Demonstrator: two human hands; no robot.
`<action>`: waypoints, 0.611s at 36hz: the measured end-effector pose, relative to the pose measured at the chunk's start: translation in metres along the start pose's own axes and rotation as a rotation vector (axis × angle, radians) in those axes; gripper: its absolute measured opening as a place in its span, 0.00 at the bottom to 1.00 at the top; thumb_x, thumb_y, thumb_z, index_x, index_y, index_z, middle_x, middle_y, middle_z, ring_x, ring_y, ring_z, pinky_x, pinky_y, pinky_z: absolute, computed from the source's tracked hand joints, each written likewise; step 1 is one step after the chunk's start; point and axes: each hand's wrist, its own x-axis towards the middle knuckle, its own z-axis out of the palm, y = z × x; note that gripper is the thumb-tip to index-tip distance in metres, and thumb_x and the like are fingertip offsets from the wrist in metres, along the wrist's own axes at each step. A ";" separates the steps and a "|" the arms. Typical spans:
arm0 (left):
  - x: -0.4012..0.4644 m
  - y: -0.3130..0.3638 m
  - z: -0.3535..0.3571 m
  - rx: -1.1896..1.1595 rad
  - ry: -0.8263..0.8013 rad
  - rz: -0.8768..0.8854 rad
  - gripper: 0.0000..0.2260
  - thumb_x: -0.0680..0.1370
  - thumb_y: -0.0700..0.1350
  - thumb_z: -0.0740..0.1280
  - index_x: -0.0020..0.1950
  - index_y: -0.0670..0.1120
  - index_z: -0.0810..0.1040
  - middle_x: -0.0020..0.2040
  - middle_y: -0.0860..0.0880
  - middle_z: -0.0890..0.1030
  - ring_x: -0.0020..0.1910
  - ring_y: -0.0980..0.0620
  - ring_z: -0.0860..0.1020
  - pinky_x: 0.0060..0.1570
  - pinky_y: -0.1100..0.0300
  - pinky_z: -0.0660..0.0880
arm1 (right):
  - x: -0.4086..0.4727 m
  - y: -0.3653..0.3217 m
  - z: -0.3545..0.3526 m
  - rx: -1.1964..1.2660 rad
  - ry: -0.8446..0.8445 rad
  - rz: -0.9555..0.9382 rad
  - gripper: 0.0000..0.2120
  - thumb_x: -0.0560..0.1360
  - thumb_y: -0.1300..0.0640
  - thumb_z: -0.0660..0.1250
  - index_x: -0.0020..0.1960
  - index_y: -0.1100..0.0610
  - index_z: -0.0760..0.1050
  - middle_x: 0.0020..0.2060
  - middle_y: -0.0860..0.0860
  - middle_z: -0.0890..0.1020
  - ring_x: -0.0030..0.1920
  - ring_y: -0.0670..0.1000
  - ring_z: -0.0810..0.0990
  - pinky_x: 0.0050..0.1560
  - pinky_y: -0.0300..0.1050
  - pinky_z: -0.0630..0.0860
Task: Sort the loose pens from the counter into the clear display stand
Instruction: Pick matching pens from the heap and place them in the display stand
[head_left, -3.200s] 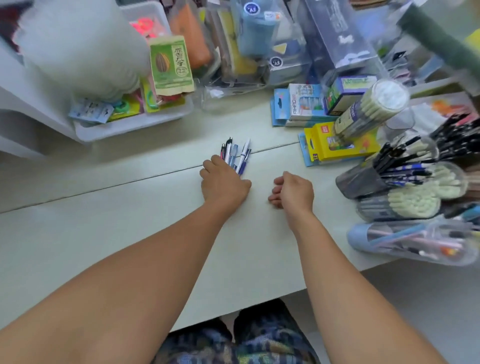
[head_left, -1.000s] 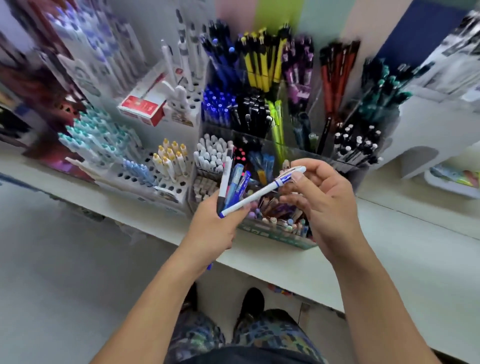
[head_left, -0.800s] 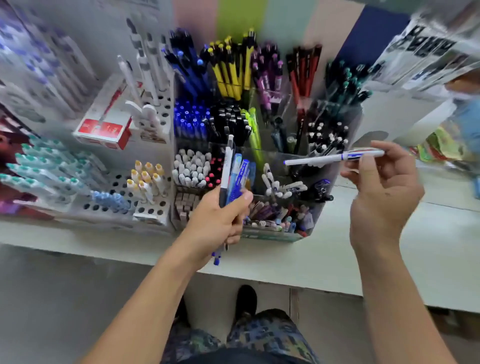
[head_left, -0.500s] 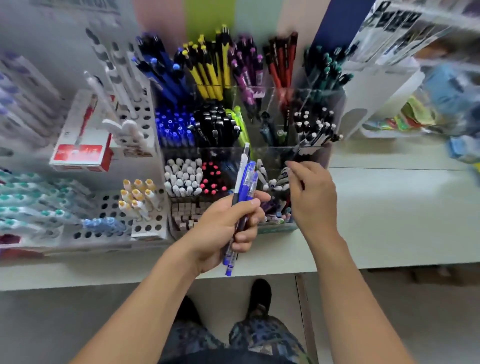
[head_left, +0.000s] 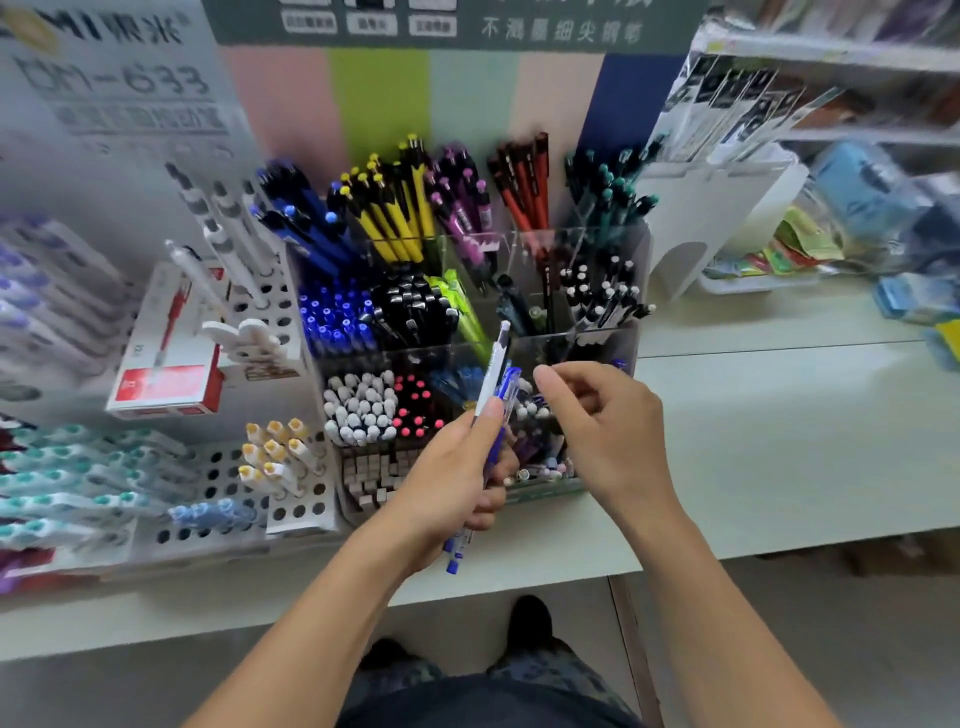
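My left hand (head_left: 447, 467) grips a small bundle of pens (head_left: 494, 371), one white and the others blue, held upright just in front of the clear display stand (head_left: 631, 340). The stand's tiered compartments hold several groups of pens sorted by colour: blue, black, yellow, purple, red, teal, white-capped. My right hand (head_left: 608, 431) hovers beside the bundle over the stand's front right compartment. Its fingers are loosely curled and hold nothing; the fingertips are close to the blue pen tops.
The stand sits on a pale counter (head_left: 779, 441). A white perforated pen rack (head_left: 291, 501) and a red pen box (head_left: 171, 376) crowd the left. To the right stand a white holder (head_left: 701, 218) and packaged goods (head_left: 878, 208).
I carried the bundle from the counter to the stand. My right hand drew out a white-and-blue pen, lowered it into the front right compartment, and has now come back empty beside the bundle.
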 end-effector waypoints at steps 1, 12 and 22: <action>0.000 0.000 0.001 0.022 -0.008 0.004 0.18 0.83 0.61 0.56 0.48 0.47 0.68 0.34 0.51 0.68 0.26 0.54 0.59 0.24 0.64 0.56 | 0.000 -0.004 0.000 0.099 -0.088 0.076 0.10 0.76 0.45 0.72 0.48 0.51 0.85 0.37 0.45 0.85 0.37 0.44 0.80 0.39 0.41 0.77; 0.006 -0.005 0.015 0.021 0.022 0.039 0.07 0.85 0.49 0.62 0.53 0.45 0.71 0.36 0.48 0.74 0.24 0.54 0.64 0.22 0.65 0.59 | -0.002 0.007 -0.004 0.585 -0.356 0.370 0.12 0.80 0.57 0.69 0.49 0.67 0.81 0.33 0.60 0.81 0.31 0.56 0.80 0.34 0.42 0.75; 0.014 0.010 0.037 0.033 -0.008 0.100 0.06 0.84 0.46 0.62 0.55 0.44 0.76 0.39 0.45 0.82 0.25 0.50 0.74 0.20 0.62 0.67 | 0.002 0.017 -0.023 0.938 -0.170 0.432 0.07 0.78 0.61 0.70 0.53 0.62 0.84 0.31 0.55 0.78 0.28 0.50 0.72 0.30 0.40 0.74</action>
